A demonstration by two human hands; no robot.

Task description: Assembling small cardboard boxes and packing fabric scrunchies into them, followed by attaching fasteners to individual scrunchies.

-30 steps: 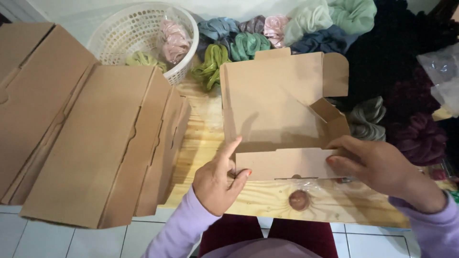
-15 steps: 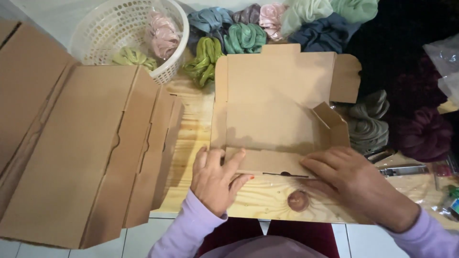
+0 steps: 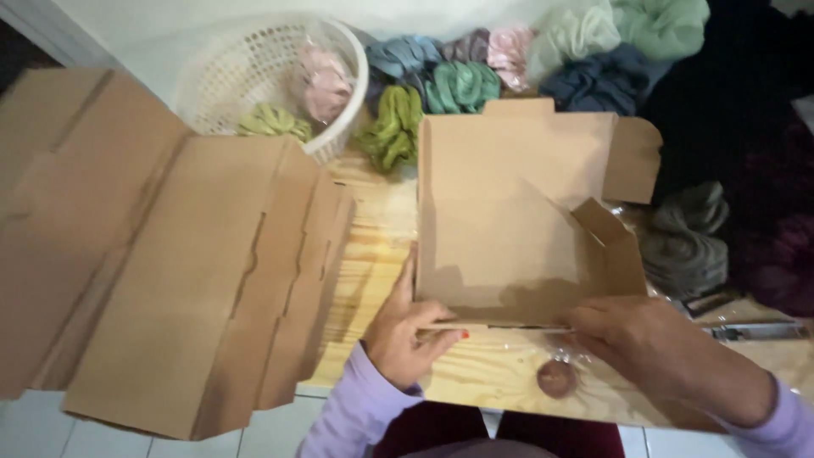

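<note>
A brown cardboard box [image 3: 509, 229] lies open on the pale wooden table [image 3: 373, 254], its lid flat behind it and a side flap standing at the right. My left hand [image 3: 407, 331] pinches the box's front wall at its left corner, thumb along the left side. My right hand [image 3: 644, 348] presses on the same front wall further right, fingers curled over the folded edge. Both wrists wear lilac sleeves.
A stack of flat unfolded cardboard boxes [image 3: 186, 271] covers the left. A white plastic basket [image 3: 263, 76] with scrunchies stands at the back. More fabric scrunchies [image 3: 458, 85] in green, blue, pink and dark colours line the back and right. A dark knot [image 3: 555, 377] marks the wood.
The box's front wall has been folded up and over. My left hand has moved from flat on the flap to gripping its left corner. The view has shifted slightly.
</note>
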